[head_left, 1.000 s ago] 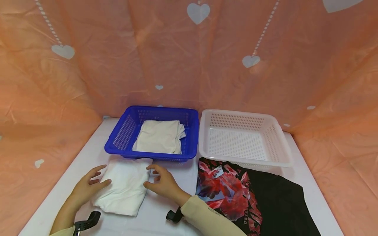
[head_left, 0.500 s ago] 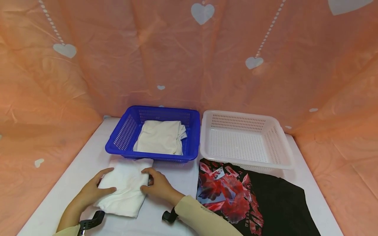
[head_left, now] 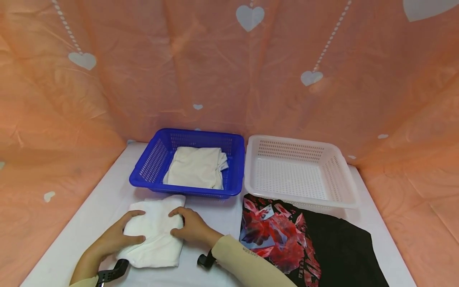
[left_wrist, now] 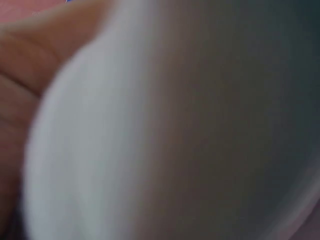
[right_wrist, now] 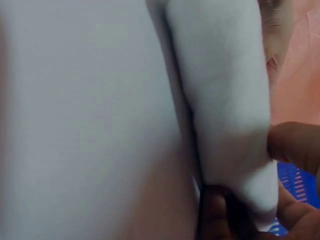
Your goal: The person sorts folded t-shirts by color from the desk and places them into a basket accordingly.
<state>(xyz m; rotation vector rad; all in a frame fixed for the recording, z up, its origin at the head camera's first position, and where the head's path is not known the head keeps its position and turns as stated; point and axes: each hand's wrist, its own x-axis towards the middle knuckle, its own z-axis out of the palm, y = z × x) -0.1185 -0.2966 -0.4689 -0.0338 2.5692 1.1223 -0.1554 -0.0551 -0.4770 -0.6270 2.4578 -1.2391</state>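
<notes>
1. Where the two hands meet the work, a folded white cloth [head_left: 155, 225] is held between them, front-left on the white tabletop [head_left: 222, 213]. Far edge just short of the blue basket [head_left: 152, 167]; cannot tell if they touch. Near edge has bare tabletop in front of it.

2. Side room: a strip of tabletop runs left of the left forearm, another between the right hand [head_left: 195, 227] and the black garment [head_left: 322, 243].

3. Cloth vs fingers: left hand [head_left: 116, 237] pinches the left edge, thumb and index on the top face, spread apart; its other fingers are hidden. Left wrist view is mostly blurred cloth.

4. Right hand pinches the right edge. Right wrist view shows fingers on both faces of the cloth, some tucked under the fold. Dark gap between cloth and the pale surface beside it there; cannot tell how far it's lifted.

5. Blue basket holds a cream folded cloth [head_left: 195, 167], nearer its front right.

6. White basket [head_left: 305, 199] sits just right of the blue one, black garment with red print in front of it.

7. Orange heart-print backdrop [head_left: 215, 71] rises behind both baskets.
</notes>
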